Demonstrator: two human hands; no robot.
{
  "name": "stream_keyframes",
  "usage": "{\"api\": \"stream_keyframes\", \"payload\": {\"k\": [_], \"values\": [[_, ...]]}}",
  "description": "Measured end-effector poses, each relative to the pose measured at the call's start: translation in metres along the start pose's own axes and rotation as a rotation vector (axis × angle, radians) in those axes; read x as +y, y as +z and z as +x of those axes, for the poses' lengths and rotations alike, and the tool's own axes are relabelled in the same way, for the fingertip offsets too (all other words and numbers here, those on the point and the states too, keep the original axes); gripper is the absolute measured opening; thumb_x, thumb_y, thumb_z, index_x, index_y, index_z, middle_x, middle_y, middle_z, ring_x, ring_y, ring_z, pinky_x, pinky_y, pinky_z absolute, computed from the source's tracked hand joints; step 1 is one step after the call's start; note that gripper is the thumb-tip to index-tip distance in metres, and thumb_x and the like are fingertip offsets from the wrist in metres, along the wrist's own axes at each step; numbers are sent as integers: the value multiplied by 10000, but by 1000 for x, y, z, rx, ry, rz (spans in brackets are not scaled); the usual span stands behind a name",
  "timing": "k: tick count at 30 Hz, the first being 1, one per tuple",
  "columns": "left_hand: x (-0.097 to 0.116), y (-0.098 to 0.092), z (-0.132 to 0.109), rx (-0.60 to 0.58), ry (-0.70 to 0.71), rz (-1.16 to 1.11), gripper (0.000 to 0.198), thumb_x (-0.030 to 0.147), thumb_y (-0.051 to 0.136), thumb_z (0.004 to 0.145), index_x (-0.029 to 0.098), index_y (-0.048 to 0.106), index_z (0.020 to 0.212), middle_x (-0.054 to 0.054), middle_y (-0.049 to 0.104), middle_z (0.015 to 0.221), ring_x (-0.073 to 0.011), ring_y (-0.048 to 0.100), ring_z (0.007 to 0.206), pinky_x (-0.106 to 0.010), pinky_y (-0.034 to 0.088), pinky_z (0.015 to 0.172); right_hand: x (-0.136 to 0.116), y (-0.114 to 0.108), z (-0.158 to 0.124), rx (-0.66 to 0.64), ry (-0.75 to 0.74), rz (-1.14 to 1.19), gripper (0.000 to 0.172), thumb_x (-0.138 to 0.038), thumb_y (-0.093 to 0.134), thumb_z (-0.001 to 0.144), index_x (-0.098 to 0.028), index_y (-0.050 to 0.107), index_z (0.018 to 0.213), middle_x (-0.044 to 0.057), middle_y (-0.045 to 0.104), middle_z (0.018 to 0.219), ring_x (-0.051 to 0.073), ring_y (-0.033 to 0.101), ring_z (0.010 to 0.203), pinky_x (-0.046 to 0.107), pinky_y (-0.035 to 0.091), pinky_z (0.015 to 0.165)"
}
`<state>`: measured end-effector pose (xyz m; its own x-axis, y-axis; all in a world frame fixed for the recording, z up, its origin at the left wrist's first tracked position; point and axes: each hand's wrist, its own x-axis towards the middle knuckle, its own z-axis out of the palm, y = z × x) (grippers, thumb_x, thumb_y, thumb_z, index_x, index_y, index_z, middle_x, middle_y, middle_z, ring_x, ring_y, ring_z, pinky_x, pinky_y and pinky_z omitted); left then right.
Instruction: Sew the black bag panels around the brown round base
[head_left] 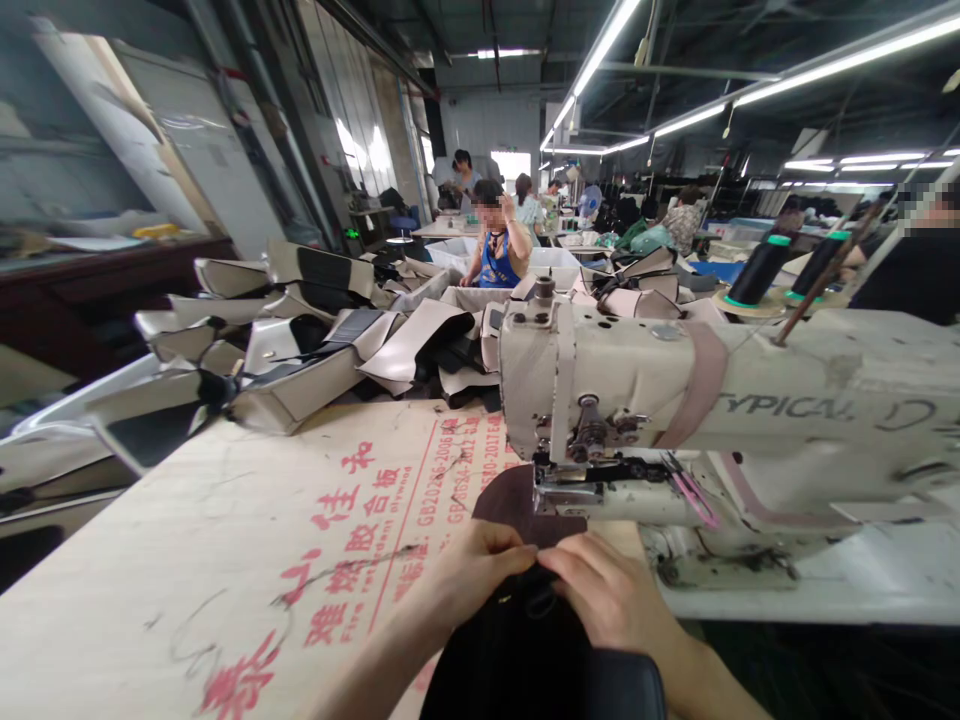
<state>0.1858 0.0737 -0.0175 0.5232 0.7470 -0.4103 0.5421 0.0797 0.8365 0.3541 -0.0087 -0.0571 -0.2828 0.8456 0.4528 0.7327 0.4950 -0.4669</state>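
Observation:
My left hand [480, 565] and my right hand [607, 590] meet close together in front of the sewing machine [622, 385]. Thumbs and fingertips of both pinch the upper edge of a black, leather-like piece [510, 660], which hangs down toward me. Just beyond my fingers, a dark brown rounded piece [506, 500] lies by the machine's needle area and narrow arm. Whether the brown and black parts are joined is hidden by my fingers. A stiff black flap [626, 685] shows below my right wrist.
A plywood board [300, 530] with red print spreads to the left. Beige and black sewn pieces [322, 370] are heaped behind it. Black thread cones [757, 272] stand behind the machine, and a pink-handled tool [694, 495] hangs on it. A person in a blue apron [499, 260] sits beyond.

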Motion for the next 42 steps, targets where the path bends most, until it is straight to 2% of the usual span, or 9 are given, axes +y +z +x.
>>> {"api": "stream_keyframes", "payload": {"k": [5, 9, 12, 18, 22, 28, 32, 39, 42], "values": [[-4, 6, -8, 39, 47, 9, 423, 538, 508, 755, 146, 528, 597, 57, 376, 503, -77, 321, 468, -191, 216, 423, 2, 3, 0, 77, -112, -147, 194, -123, 381, 890, -160, 557, 962, 40, 567, 781, 151, 534, 738, 250, 445, 647], [-14, 12, -31, 197, 283, 32, 300, 428, 486, 834, 192, 564, 1002, 23, 564, 732, -113, 527, 684, -197, 424, 625, -1, 2, -2, 62, -24, -19, 185, -131, 382, 897, -176, 557, 940, 36, 569, 834, 147, 525, 780, 260, 446, 701], [-24, 16, -44, 299, 432, 234, 327, 329, 487, 860, 295, 512, 1184, 4, 608, 1021, -134, 560, 939, -225, 429, 850, -2, 0, -3, 46, 25, 33, 191, -122, 381, 898, -179, 548, 968, 35, 567, 862, 147, 518, 804, 275, 442, 745], [-28, 16, -39, 290, 698, 751, 377, 141, 369, 880, 211, 507, 1224, -41, 621, 998, -169, 567, 867, -275, 478, 815, 0, 3, -4, 16, 69, 103, 187, -155, 366, 909, -181, 543, 964, 44, 561, 908, 161, 508, 856, 304, 435, 792], [-23, 14, -35, 261, 656, 873, 276, 138, 367, 874, 197, 594, 1018, -39, 615, 950, -187, 545, 829, -307, 489, 754, 1, 4, -2, 13, 85, 116, 185, -146, 366, 907, -180, 541, 958, 39, 549, 891, 158, 502, 847, 287, 436, 762], [-13, 19, -33, 283, 570, 685, 263, 150, 314, 907, 182, 574, 900, -37, 584, 896, -172, 540, 839, -311, 461, 767, -2, -1, 0, -83, 61, 59, 299, -117, 361, 903, -177, 455, 1180, 55, 517, 953, 166, 478, 893, 283, 428, 782], [-11, 15, -28, 268, 486, 485, 222, 233, 384, 906, 214, 604, 922, -17, 584, 885, -146, 555, 851, -263, 458, 777, -2, -3, 2, -127, 85, 31, 194, -79, 366, 887, -168, 509, 983, 45, 512, 917, 174, 461, 862, 299, 400, 748], [-55, 5, -34, 130, 328, 127, 347, 386, 427, 878, 295, 549, 1190, -5, 510, 1269, -188, 457, 1176, -322, 347, 1024, -4, -2, 5, -85, 146, 72, 158, -107, 372, 893, -171, 515, 868, 22, 509, 836, 151, 459, 799, 269, 348, 700], [-62, 6, -32, 205, 273, 79, 355, 409, 386, 886, 229, 611, 1094, -21, 640, 1070, -197, 562, 1022, -301, 442, 906, -7, 0, 8, -89, 187, 86, 176, -140, 363, 897, -168, 535, 869, 29, 522, 832, 156, 470, 783, 270, 333, 688]]}}
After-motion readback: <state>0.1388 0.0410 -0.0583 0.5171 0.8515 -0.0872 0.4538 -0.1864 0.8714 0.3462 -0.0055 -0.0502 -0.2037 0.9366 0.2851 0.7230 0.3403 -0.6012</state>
